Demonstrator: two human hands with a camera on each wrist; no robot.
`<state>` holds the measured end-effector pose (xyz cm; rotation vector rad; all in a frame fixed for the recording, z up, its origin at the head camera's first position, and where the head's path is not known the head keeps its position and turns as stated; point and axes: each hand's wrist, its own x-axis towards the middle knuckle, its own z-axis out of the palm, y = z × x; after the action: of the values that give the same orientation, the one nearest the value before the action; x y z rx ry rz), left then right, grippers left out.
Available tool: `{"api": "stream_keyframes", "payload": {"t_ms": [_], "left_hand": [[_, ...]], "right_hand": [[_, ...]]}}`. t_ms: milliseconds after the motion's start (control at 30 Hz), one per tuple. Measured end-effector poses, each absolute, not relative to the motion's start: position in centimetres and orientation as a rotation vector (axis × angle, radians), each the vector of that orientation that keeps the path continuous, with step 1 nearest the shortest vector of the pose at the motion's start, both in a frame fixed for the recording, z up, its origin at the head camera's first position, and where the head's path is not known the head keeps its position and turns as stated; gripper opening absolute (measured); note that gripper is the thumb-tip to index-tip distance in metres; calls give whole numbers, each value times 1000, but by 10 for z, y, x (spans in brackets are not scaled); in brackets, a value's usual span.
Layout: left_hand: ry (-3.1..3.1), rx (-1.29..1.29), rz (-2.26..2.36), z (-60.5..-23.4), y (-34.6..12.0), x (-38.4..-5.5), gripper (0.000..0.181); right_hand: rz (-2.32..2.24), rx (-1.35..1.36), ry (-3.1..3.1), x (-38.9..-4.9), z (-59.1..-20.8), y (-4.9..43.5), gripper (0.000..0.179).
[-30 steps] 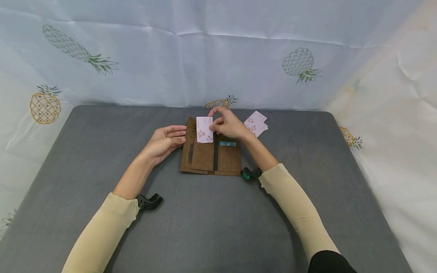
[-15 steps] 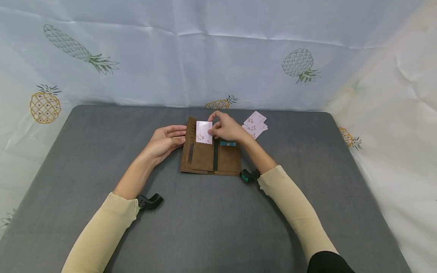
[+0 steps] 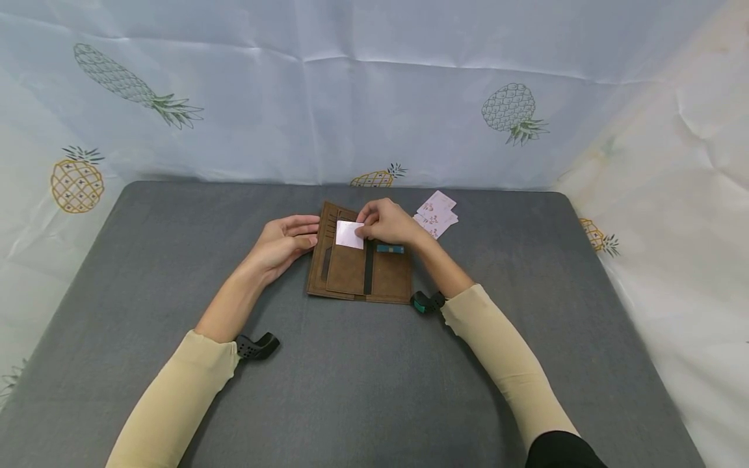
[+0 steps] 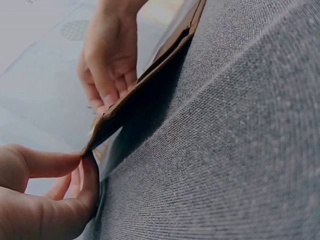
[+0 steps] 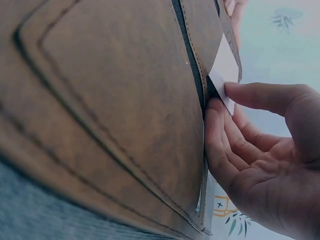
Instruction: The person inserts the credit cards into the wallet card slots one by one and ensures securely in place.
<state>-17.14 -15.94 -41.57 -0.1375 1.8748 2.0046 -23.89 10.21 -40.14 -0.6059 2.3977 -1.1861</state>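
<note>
A brown wallet (image 3: 345, 276) lies spread open on the grey table in the head view. Its left edge is pinched between the thumb and fingers of my left hand (image 3: 281, 246), and in the left wrist view that side of the wallet (image 4: 142, 86) is raised off the cloth. My right hand (image 3: 391, 224) pinches a pale pink card (image 3: 349, 235) at its right edge. The lower part of this card is hidden in a pocket of the wallet's left panel. In the right wrist view, the thumb lies on the card (image 5: 225, 70), with the fingers behind it.
A blue strip of another card (image 3: 390, 249) peeks from the wallet's right panel. Several pink cards (image 3: 435, 214) lie overlapping on the grey table (image 3: 363, 377), behind the right wrist. A pineapple-print sheet (image 3: 328, 117) hangs along the table's far edge.
My right hand has moved down toward the near side with the card, which has slid deeper into the wallet pocket, so less of it shows. The left hand has stayed in place.
</note>
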Motion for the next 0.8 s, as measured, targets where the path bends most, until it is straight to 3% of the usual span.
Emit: {"api": "stream_keyframes", "payload": {"t_ms": [400,800], "left_hand": [[1877,-132,2001,-416,-160,-171,58],[1880,-120,2003,-415,-160,-170,58]], "right_hand": [[-1158,-695,2352,-241,-402,106,6],[-1073,-737,2316,-238,-398,106,10]]}}
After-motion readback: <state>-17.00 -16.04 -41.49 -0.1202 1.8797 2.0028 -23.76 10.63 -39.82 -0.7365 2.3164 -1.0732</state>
